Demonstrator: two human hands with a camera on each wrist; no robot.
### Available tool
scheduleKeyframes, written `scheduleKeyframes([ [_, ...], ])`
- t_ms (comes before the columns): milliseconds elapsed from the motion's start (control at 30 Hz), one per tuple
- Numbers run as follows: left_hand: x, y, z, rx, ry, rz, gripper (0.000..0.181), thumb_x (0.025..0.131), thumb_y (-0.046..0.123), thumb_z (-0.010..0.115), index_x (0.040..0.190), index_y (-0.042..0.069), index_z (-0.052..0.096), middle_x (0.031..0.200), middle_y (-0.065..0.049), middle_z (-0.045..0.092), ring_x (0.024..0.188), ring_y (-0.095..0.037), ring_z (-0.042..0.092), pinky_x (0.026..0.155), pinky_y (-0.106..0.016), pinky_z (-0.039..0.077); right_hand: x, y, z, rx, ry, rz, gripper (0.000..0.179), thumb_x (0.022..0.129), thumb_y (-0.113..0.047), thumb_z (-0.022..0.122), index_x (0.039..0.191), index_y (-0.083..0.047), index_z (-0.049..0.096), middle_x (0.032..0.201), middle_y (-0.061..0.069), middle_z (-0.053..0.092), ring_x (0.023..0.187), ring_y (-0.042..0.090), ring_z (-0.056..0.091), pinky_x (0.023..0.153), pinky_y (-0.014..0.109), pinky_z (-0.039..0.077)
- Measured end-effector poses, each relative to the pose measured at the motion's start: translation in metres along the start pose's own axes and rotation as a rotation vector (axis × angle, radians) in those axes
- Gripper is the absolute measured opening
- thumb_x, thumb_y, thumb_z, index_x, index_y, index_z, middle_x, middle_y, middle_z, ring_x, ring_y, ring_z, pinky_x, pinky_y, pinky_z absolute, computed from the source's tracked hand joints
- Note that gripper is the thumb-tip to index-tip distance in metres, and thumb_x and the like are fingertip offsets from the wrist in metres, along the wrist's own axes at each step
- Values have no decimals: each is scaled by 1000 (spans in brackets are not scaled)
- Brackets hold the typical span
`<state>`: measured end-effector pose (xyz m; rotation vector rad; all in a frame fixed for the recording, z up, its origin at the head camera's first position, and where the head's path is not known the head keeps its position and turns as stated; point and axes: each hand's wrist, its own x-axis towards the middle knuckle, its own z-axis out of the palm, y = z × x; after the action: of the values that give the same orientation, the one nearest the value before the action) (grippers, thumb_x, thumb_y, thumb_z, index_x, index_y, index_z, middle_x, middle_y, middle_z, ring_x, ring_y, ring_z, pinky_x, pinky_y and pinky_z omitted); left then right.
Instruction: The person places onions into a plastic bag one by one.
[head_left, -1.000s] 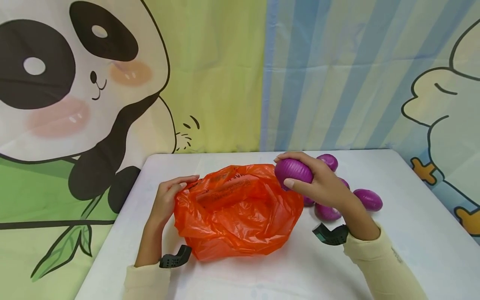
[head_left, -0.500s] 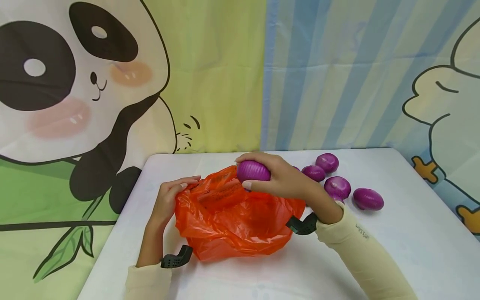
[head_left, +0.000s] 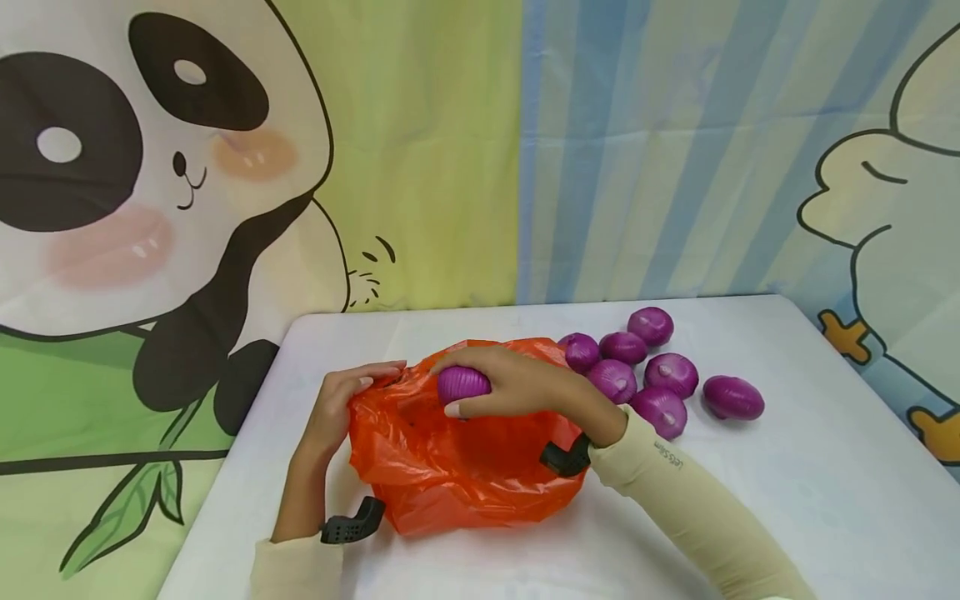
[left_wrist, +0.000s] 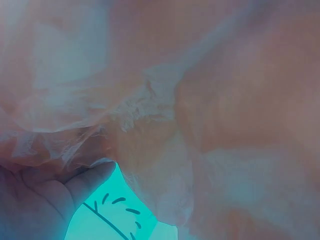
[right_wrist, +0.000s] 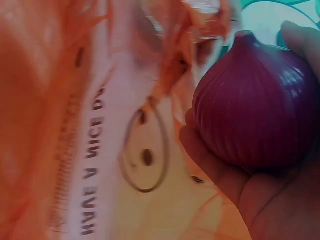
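Purple onion [head_left: 463, 386] in the head view: over the mouth of the red-orange plastic bag [head_left: 450, 504], apart from the other onions [head_left: 671, 375] on the bench [head_left: 825, 467]. Clasped by the right hand [head_left: 513, 381], fingers on the far side, thumb on the near; bag's left rim pinched in the left hand [head_left: 335, 406]. Cannot tell the neck's direction here.

In the left wrist view, only wrinkled film, thumb on its edge; likely light, limp and easily torn, best held by the rim.

In the right wrist view, neck pointing up, slightly left; neck-to-base axis roughly upright, barely longer than wide. Probably firm, fairly weighty, slick-skinned; best gripped round the widest part.
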<state>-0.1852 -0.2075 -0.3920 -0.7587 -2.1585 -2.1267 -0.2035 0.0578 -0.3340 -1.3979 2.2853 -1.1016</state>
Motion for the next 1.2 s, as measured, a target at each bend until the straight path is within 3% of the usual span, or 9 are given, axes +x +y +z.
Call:
scheduleKeyframes([
  [200,1,0,2,19,-5,-5,39,87,1,25,110,-15,52,115,-27,50,107,-34,49,84,-33,43,0,18,14,-9,-58,64,52,79,-43,58,124,-19,46,115,-8,47,89,5,53,69,20,48],
  [533,0,0,2,14,6,-30,40,86,0,24,110,-14,53,115,-26,51,108,-33,48,85,-33,43,4,41,41,-170,-134,41,55,79,-47,55,123,-16,47,117,-9,47,103,4,43,82,18,42],
  [667,0,2,3,16,2,-38,41,85,0,24,111,-14,52,116,-26,50,108,-35,48,83,-34,44,6,52,51,-145,-136,74,54,79,-46,56,122,-14,47,113,-8,49,97,4,47,78,17,44],
  [900,0,2,4,13,5,-42,40,86,0,24,112,-15,51,116,-27,49,109,-35,46,85,-35,42,3,73,64,-12,-96,183,57,78,-42,60,124,-11,45,107,-6,51,82,3,54,68,17,47],
  [1033,0,3,4,16,2,-37,40,86,0,24,112,-15,51,117,-27,49,109,-36,46,84,-35,42,3,80,72,7,-68,182,61,77,-42,61,125,-9,44,108,-5,51,82,3,54,69,17,47],
  [1200,0,3,3,19,-1,-40,40,86,0,25,112,-14,52,117,-26,50,109,-35,47,84,-36,42,5,77,75,-45,-69,162,68,73,-45,64,127,-11,42,112,-5,50,88,4,52,75,19,45],
])
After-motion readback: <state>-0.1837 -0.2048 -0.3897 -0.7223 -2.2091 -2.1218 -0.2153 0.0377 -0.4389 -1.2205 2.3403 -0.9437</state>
